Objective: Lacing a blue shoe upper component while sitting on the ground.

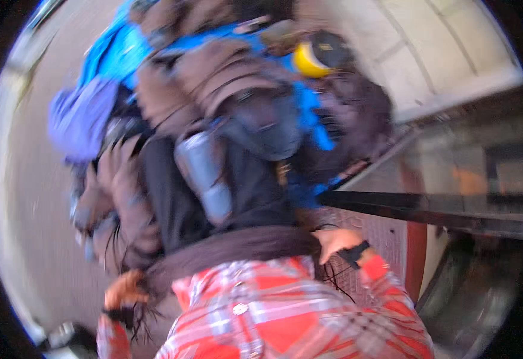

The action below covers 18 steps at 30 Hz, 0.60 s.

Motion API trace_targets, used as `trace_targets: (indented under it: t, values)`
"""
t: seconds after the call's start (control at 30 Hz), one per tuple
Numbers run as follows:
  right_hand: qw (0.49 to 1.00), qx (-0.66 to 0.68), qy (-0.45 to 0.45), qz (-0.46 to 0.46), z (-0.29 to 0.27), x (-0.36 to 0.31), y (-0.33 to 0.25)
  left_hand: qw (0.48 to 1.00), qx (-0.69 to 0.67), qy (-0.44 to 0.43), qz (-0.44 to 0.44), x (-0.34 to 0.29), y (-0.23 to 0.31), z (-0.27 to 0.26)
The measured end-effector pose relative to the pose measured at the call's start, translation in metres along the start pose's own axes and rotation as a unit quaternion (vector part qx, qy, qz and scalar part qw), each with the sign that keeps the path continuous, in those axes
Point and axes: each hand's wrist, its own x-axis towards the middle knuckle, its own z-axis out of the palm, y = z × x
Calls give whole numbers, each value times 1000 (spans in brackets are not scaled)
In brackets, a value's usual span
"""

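Observation:
A dark brown cloth (237, 244) with stringy fringes at its ends stretches across the front of my waist, over my red plaid shirt. My left hand (128, 289) grips its left end, fingers bent and somewhat blurred. At the other end, my right hand (337, 242) closes on the cloth by my right hip; thin dark strands dangle below it. Beyond the cloth show black trousers (174, 191), with a blurred grey-blue, bottle-like object (204, 173) over them.
Ahead lies a heap of brown garments (213, 78) and dark bags on a blue sheet (109, 51). A purple cloth (82, 119) is at its left, a yellow-and-black round item (314, 55) at its right. A glass panel with a dark edge (393, 206) juts in from the right.

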Motion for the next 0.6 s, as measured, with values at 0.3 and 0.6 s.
trace_targets:
  t: [0.3, 0.6]
  values:
    - [919, 173, 310, -172, -122, 50, -170, 959, -123, 227, 117, 144, 293, -127]
    - [909, 101, 206, -348, -125, 60, -233, 744, -479, 235, 402, 163, 435, -93]
